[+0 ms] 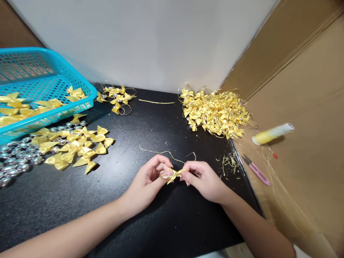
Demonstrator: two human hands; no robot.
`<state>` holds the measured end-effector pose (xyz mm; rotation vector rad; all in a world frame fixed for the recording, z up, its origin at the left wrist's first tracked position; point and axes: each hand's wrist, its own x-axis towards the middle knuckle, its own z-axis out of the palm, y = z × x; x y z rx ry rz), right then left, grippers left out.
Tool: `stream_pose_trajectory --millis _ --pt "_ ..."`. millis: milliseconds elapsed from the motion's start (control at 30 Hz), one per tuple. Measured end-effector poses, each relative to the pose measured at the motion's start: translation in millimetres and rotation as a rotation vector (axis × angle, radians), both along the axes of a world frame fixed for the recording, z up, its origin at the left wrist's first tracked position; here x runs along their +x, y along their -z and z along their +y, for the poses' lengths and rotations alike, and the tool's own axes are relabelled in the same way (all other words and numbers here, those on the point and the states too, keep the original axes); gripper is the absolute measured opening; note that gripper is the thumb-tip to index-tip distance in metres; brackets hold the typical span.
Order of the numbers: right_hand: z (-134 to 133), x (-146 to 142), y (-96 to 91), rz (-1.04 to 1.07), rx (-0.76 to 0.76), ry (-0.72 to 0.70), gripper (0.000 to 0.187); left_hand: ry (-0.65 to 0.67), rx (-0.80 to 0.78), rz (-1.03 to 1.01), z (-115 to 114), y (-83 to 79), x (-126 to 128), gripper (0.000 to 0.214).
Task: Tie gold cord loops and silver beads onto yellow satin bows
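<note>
Between my two hands, low over the black table (145, 233), is a small yellow ribbon bow (174, 176). My left hand (152, 176) pinches its left side, where a strip of gold cord shows across the fingertips. The bow's right side is pinched by the thumb and forefinger of my right hand (202, 179). A thin gold thread (165, 152) runs along the table just beyond my fingers, and its near end passes behind them. Whether the thread is tied to the bow is hidden.
At left stand a turquoise basket (64, 67) holding yellow bows, loose bows (78, 148) and silver bead strings (11, 161). Looped bows (116, 95), a gold strip (156, 101) and a large bow pile (214, 111) lie behind. Pink snips (256, 170) and a thread spool (273, 133) are at right.
</note>
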<state>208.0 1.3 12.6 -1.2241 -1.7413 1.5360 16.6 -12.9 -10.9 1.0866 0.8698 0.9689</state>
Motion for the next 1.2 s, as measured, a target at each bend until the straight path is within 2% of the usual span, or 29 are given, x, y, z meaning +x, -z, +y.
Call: stream_pose_trajectory --millis 200,367,433,567,600,667,833,1000,1133,1200 --pt "1 2 -0.3 0.037 0.008 0.005 0.037 -0.013 -0.013 -0.016 0 1.4 1 0.026" --pt "1 4 5.5 0.156 -0.104 0.014 0.044 0.048 -0.012 0.006 2 -1.8 -1 0.020" --pt "4 7 7.3 0.187 -0.120 0.126 0.042 0.039 0.003 0.036 2 -1.8 -1 0.017" --pt "17 22 8.5 0.335 -0.024 0.662 0.034 -0.024 0.027 0.120 2 -0.1 -3 0.014" --pt "21 26 8.2 0.385 -0.014 0.773 0.032 -0.025 0.032 0.144 2 0.2 -3 0.014" --pt "29 35 6.4 0.481 -0.043 0.905 0.031 -0.015 0.045 0.184 2 0.8 -3 0.015" --pt "48 59 -6.3 0.605 -0.122 1.081 0.024 -0.030 0.056 0.209 3 3.0 -3 0.018" --pt "68 98 -20.1 0.612 -0.130 1.216 0.020 -0.039 0.050 0.200 3 6.4 -3 0.023" --pt "83 126 -20.5 0.578 -0.195 1.281 0.016 -0.056 0.048 0.204 5 7.3 -3 0.032" --pt "91 133 -18.4 0.566 -0.234 1.278 0.028 -0.065 0.049 0.210 6 7.2 -4 0.035"
